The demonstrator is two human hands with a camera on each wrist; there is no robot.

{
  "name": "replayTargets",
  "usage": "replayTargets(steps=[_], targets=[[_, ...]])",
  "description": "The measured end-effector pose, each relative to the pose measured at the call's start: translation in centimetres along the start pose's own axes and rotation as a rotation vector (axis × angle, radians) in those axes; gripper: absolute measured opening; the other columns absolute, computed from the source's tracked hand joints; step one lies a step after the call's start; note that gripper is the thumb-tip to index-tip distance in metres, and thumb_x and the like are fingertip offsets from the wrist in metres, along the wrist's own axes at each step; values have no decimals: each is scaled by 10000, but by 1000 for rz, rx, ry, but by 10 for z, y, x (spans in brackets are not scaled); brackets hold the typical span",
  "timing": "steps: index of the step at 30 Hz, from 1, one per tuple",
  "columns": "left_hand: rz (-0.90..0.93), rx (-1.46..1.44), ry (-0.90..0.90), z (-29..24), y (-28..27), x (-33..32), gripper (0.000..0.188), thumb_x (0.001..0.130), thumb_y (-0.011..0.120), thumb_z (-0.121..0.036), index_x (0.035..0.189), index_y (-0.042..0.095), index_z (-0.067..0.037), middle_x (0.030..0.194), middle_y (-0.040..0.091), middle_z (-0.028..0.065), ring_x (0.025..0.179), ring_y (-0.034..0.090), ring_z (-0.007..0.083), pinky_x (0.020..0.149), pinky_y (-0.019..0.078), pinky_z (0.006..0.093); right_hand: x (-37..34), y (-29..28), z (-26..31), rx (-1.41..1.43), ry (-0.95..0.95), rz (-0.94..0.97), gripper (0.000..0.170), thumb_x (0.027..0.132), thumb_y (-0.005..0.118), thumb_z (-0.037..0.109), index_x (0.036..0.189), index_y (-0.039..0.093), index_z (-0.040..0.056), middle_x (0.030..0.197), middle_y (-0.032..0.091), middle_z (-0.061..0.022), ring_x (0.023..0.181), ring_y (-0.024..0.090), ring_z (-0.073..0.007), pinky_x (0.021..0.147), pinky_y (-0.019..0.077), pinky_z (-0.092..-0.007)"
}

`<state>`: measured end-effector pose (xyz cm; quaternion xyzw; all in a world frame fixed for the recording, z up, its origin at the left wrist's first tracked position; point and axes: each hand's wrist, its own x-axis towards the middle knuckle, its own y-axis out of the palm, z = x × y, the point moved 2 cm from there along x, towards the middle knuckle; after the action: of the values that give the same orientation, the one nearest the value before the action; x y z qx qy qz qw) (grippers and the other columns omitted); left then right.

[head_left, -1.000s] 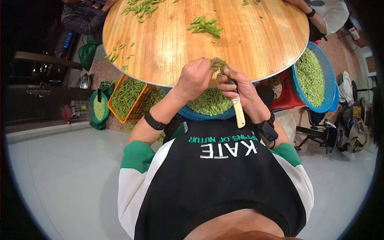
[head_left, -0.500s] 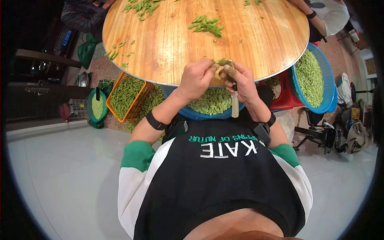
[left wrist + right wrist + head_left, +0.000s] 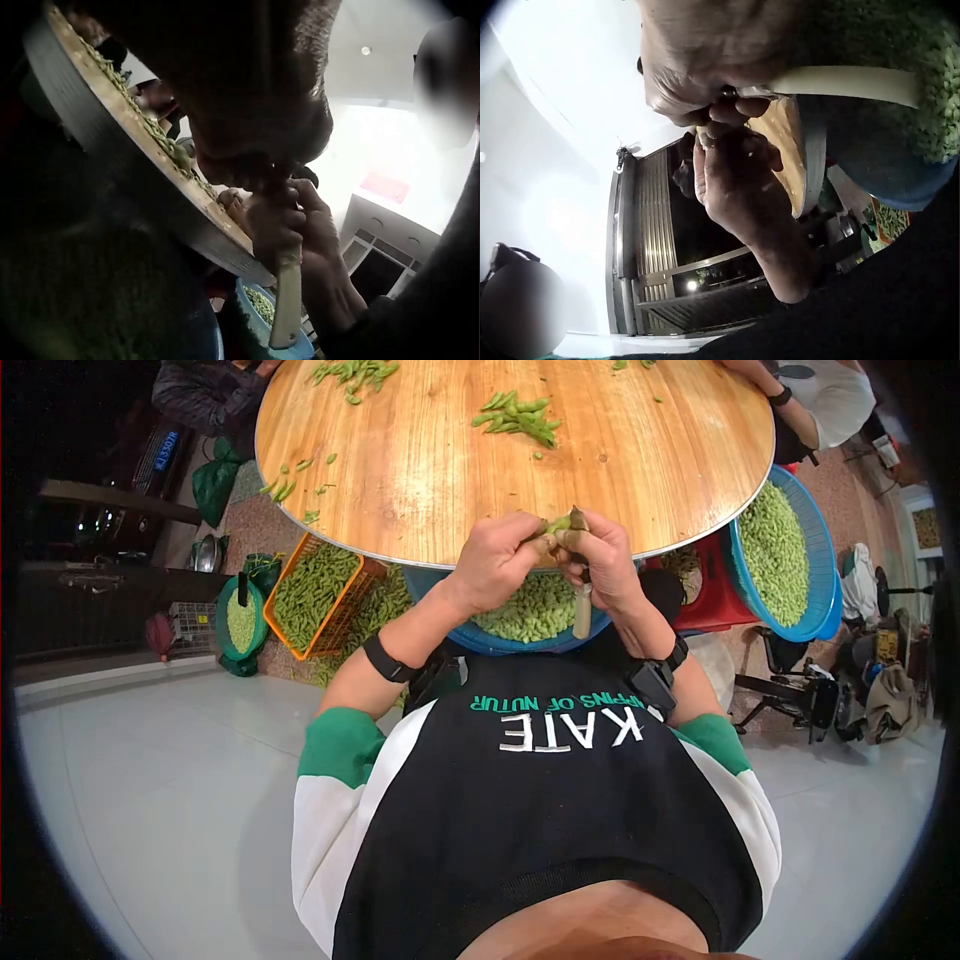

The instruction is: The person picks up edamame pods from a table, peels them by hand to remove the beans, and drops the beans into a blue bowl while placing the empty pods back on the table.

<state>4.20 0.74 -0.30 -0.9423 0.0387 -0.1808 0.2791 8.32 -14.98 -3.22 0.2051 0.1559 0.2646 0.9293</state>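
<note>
Left hand (image 3: 495,562) pinching green pod (image 3: 561,523), right hand (image 3: 608,563) gripping knife (image 3: 583,613), table (image 3: 420,470) partly hiding blue basin (image 3: 487,642), orange crate (image 3: 338,607) nearby

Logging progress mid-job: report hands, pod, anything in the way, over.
Left hand pinching green pod; right hand gripping pale-handled knife. Pod partly hidden between hands. No obstruction visible; pod pile farther out on table.

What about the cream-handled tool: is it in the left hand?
No, the head view shows the right hand gripping the cream-handled tool.
</note>
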Motion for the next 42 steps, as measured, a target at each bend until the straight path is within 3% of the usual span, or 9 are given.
replayTargets(steps=[3, 8, 11, 14, 19, 28, 33, 38, 42], targets=[[-43, -11, 8, 6, 5, -2, 179, 838, 558, -125, 728, 565, 16, 649, 562, 154, 588, 564, 290, 533, 421, 351, 0, -1, -1, -76, -5, -5, 77, 847, 525, 64, 866, 583, 17, 663, 550, -26, 454, 416, -60, 400, 324, -204], [-27, -751, -517, 11, 12, -3, 264, 915, 485, -180, 731, 593, -24, 638, 584, 15, 524, 505, 61, 448, 371, 236, 2, -4, 3, -3, -7, 4, 64, 814, 539, 81, 817, 588, 41, 627, 551, -12, 431, 418, -47, 387, 305, -191], [90, -1103, -733, 12, 11, -6, 232, 911, 518, -195, 760, 604, -42, 642, 577, 5, 512, 496, 49, 420, 370, 223, 2, -10, 3, -17, 53, 122, 63, 807, 533, 70, 815, 587, 39, 632, 552, -14, 433, 424, -50, 386, 305, -193], [94, -678, -567, 17, 7, -7, 152, 880, 575, -154, 813, 599, -19, 645, 575, 20, 493, 493, 54, 396, 364, 218, -3, -11, 2, -30, 38, 117, 61, 813, 539, 82, 800, 579, 37, 640, 554, -14, 455, 437, -51, 394, 311, -205], [-14, -616, -451, 12, 5, -1, 84, 843, 622, -63, 874, 592, 9, 716, 608, 46, 504, 518, 64, 417, 404, 201, -1, -6, -12, -510, -280, 110, 70, 842, 546, 94, 818, 570, 33, 635, 548, -13, 439, 415, -56, 397, 296, -215], [74, -782, -406, 4, 6, -3, 88, 848, 610, -6, 929, 595, 26, 782, 619, 44, 601, 572, 78, 488, 469, 208, -12, -9, 10, -162, 91, 54, 72, 836, 554, 100, 826, 583, 35, 643, 553, -7, 445, 423, -49, 398, 293, -202], [46, -714, -419, 6, 15, -7, 55, 816, 585, 14, 869, 579, 29, 757, 613, 49, 623, 579, 88, 512, 469, 237, -15, -7, 4, -413, -75, 92, 93, 828, 559, 114, 810, 573, 24, 653, 555, -5, 533, 467, -63, 464, 354, -228], [-171, -88, -202, 5, 21, -10, 106, 737, 503, 13, 831, 550, 20, 689, 572, 163, 623, 591, 303, 572, 450, 360, -18, -3, 4, -704, -246, 67, 109, 800, 558, 111, 792, 561, 3, 669, 554, -2, 637, 508, -76, 551, 414, -259], [-166, -172, -195, 5, 21, -7, 142, 738, 474, 28, 846, 565, 11, 710, 562, 197, 650, 566, 383, 583, 451, 367, -17, -8, 7, -597, -119, 55, 98, 795, 558, 111, 775, 560, 15, 665, 561, -7, 618, 518, -89, 536, 413, -260]])
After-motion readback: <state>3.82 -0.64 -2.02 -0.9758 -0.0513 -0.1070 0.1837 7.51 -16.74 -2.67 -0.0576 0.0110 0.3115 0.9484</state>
